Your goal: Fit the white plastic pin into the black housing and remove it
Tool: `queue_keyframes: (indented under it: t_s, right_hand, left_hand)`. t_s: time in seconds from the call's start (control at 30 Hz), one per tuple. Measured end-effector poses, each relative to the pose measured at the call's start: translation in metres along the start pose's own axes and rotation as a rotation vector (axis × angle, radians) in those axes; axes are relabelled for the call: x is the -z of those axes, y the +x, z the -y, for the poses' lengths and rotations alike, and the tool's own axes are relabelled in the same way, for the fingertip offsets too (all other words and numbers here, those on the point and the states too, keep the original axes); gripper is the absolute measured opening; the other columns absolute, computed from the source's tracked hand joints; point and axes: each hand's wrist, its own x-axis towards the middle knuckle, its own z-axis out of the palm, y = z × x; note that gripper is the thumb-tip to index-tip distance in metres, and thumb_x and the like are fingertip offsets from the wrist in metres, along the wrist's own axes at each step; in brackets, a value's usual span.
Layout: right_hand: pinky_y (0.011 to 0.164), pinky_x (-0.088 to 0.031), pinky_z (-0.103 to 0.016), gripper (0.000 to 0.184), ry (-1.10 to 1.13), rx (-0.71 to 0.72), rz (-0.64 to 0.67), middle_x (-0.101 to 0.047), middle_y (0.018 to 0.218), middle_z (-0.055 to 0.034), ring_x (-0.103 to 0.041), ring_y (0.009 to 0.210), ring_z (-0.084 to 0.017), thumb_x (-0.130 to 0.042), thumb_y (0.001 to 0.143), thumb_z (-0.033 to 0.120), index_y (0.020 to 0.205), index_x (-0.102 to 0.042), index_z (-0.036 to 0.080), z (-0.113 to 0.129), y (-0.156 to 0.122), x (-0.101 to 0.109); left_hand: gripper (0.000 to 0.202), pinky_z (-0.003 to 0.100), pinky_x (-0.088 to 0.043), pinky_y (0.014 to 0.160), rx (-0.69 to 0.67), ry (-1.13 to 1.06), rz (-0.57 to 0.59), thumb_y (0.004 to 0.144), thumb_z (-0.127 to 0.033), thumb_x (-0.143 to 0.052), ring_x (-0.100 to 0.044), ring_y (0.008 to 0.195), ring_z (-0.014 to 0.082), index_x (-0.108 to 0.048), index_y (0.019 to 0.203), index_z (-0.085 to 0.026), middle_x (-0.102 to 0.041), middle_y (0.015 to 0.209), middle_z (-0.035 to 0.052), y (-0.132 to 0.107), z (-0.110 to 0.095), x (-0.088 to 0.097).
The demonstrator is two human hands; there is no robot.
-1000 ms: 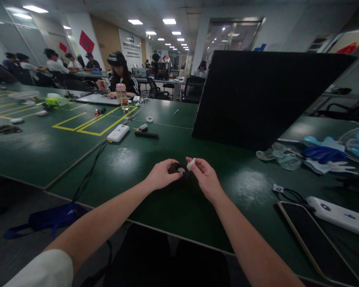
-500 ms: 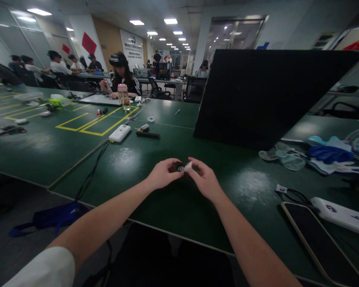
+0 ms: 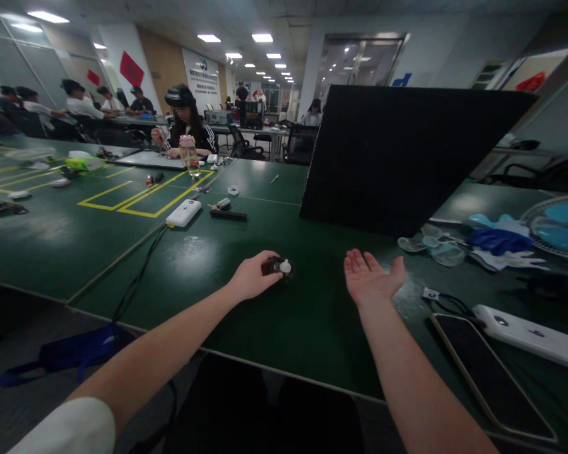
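Observation:
My left hand (image 3: 252,278) is closed on a small black part (image 3: 273,267) that rests on the green table (image 3: 307,321). A small white cap (image 3: 284,267) sits on top of that part. My right hand (image 3: 372,279) hovers to the right of it, palm up and fingers spread, holding nothing. The two hands are well apart.
A large black panel (image 3: 407,157) leans upright behind my hands. At right lie a phone (image 3: 490,372), a white power bank (image 3: 530,335), a black cable (image 3: 447,304), blue gloves (image 3: 499,239) and a fan (image 3: 561,224). Another white power bank (image 3: 183,213) lies left. People sit at the far tables.
My right hand let go of the white cap, left it on the black part, and swung away to the right, opening palm up. My left hand stayed on the part.

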Motion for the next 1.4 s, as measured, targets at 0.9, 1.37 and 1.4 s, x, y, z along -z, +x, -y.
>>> queue_keyframes:
  t_s: [0.9, 1.37, 1.4]
  right_hand:
    - [0.055, -0.050, -0.035, 0.045, -0.177, -0.047, 0.198, -0.063, 0.084, -0.0093, -0.061, 0.072, -0.020, -0.044, 0.089, 0.060, 0.090, -0.063, 0.019, -0.013, -0.032, -0.021]
    - [0.053, -0.046, -0.033, 0.059, -0.166, -0.061, 0.260, -0.062, 0.075, -0.0067, -0.057, 0.064, -0.018, -0.034, 0.088, 0.071, 0.085, -0.063, 0.020, -0.010, -0.035, -0.020]
    - [0.053, -0.047, -0.033, 0.060, -0.164, -0.059, 0.265, -0.062, 0.075, -0.0067, -0.058, 0.064, -0.019, -0.034, 0.088, 0.072, 0.086, -0.062, 0.020, -0.009, -0.035, -0.019]
  left_hand:
    - [0.027, 0.051, -0.032, 0.095, -0.175, 0.951, -0.130, 0.095, -0.025, -0.042, -0.052, 0.107, 0.0322, -0.064, 0.111, -0.026, -0.059, 0.105, 0.0147, -0.019, 0.079, 0.174]
    - [0.056, 0.038, -0.048, 0.095, 0.197, 0.061, -0.398, 0.093, -0.056, -0.048, -0.063, 0.108, 0.0235, -0.046, 0.135, -0.019, -0.064, 0.122, 0.0119, 0.015, 0.089, 0.082]
    - [0.057, 0.039, -0.048, 0.094, 0.177, 0.098, -0.343, 0.093, -0.057, -0.048, -0.063, 0.107, 0.0242, -0.047, 0.135, -0.019, -0.064, 0.122, 0.0118, 0.015, 0.083, 0.077]
